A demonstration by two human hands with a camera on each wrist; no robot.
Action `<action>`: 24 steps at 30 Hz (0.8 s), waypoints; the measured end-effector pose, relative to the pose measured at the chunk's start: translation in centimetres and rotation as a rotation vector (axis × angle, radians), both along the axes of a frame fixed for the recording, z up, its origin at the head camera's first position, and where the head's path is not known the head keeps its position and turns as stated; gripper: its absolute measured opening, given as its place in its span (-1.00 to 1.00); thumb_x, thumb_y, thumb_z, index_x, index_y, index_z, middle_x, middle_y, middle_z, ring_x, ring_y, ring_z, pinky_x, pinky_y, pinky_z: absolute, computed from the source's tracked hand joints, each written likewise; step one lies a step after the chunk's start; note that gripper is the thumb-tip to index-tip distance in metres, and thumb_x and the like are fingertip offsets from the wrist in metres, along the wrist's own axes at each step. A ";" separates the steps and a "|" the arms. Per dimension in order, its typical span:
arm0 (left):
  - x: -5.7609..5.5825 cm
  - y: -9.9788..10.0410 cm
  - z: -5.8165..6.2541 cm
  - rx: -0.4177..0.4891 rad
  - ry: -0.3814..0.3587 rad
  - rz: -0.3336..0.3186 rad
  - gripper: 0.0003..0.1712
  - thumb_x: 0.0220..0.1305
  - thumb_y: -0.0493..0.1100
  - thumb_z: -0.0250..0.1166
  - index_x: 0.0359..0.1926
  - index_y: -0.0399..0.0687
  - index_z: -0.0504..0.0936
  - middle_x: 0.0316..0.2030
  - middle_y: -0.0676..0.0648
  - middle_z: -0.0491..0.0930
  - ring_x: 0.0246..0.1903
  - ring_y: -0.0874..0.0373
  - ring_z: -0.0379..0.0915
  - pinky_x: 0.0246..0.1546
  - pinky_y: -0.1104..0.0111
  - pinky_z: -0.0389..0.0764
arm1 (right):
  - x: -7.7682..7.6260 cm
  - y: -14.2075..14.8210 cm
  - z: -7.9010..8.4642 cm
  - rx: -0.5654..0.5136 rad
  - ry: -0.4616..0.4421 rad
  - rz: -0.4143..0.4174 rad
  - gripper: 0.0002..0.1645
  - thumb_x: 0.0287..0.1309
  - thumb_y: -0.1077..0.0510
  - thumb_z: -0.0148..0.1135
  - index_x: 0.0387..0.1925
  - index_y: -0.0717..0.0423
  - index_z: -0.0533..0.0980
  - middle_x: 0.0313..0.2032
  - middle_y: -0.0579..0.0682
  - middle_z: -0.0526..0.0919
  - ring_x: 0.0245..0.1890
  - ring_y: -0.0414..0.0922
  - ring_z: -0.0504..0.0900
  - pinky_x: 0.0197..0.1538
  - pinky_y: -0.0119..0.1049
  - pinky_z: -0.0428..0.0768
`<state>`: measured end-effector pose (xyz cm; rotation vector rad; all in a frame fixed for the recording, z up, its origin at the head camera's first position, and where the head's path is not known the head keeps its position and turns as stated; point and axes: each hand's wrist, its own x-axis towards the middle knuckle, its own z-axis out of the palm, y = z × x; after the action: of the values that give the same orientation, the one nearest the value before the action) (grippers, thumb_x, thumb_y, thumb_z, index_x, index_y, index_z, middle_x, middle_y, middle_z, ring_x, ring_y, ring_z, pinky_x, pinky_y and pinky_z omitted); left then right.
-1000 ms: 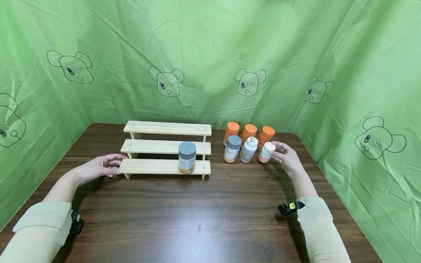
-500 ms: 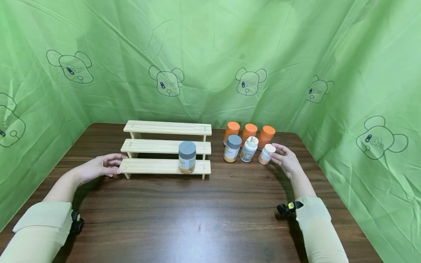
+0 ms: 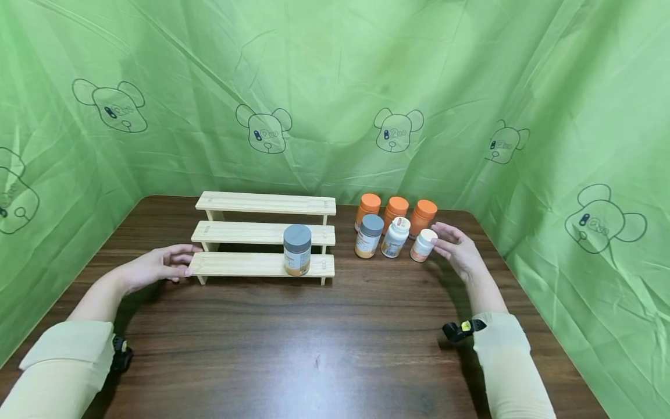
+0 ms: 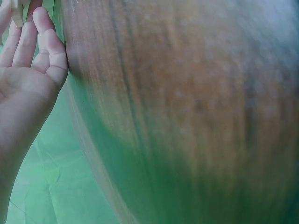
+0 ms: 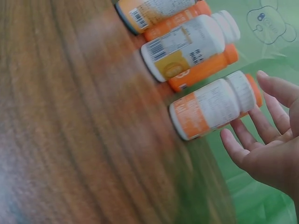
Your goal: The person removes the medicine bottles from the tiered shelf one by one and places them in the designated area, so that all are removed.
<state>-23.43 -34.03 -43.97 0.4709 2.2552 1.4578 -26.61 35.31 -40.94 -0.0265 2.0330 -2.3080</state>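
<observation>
A three-tier wooden display stand (image 3: 241,265) stands on the left half of the table. At the left end of its lowest board my left hand (image 3: 152,269) holds the corner, thumb in front and fingers behind; the left wrist view shows only a bit of the stand (image 4: 17,13). A grey-capped supplement bottle (image 3: 297,256) stands on that board's right part. My right hand (image 3: 460,256) is beside a small white-capped pill bottle (image 3: 421,247), fingers spread. In the right wrist view, thumb and fingers appear apart from that pill bottle (image 5: 210,109), which stands upright.
Left of the small bottle are a white bottle (image 3: 395,238) and a grey-capped bottle (image 3: 368,237). Behind them stand three orange-capped bottles (image 3: 396,208) in a row. A green cloth (image 3: 335,87) closes off the table's back and sides. Brown tabletop (image 3: 314,337) lies in front.
My right hand's fingers have drawn slightly away from the small pill bottle, which has shifted a little and stands on the table. My left hand and the stand keep their places.
</observation>
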 end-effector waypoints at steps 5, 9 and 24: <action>0.0 0.0 0.0 0.002 0.005 -0.003 -0.29 0.31 -0.29 0.15 0.36 -0.41 0.03 -0.04 0.22 0.52 -0.14 0.27 0.54 -0.25 0.25 0.60 | 0.1 -0.2 1.2 0.035 0.010 -0.009 -0.24 0.16 0.37 0.21 0.36 0.25 0.15 0.29 0.06 0.36 0.08 -0.24 0.47 0.07 -0.37 0.52; 0.1 0.1 0.1 -0.009 0.006 0.007 -0.29 0.30 -0.28 0.16 0.36 -0.39 0.05 -0.04 0.22 0.53 -0.14 0.27 0.54 -0.25 0.25 0.60 | 0.3 -0.5 2.4 0.066 0.035 0.006 -0.25 0.18 0.33 0.20 0.37 0.24 0.14 0.34 0.08 0.27 0.22 -0.14 0.33 0.10 -0.39 0.48; 0.1 0.1 0.1 -0.031 0.020 0.023 -0.29 0.29 -0.27 0.19 0.36 -0.34 0.08 -0.03 0.19 0.52 -0.15 0.28 0.53 -0.26 0.25 0.59 | 1.1 -3.5 7.3 -0.025 0.167 0.095 -0.38 0.18 0.40 0.16 0.28 0.20 0.29 0.20 0.03 0.46 0.08 -0.25 0.50 0.02 -0.42 0.53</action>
<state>-23.30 -33.90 -43.83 0.4540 2.3024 1.4333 -25.53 31.84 -33.59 -0.3205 2.0272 -2.3439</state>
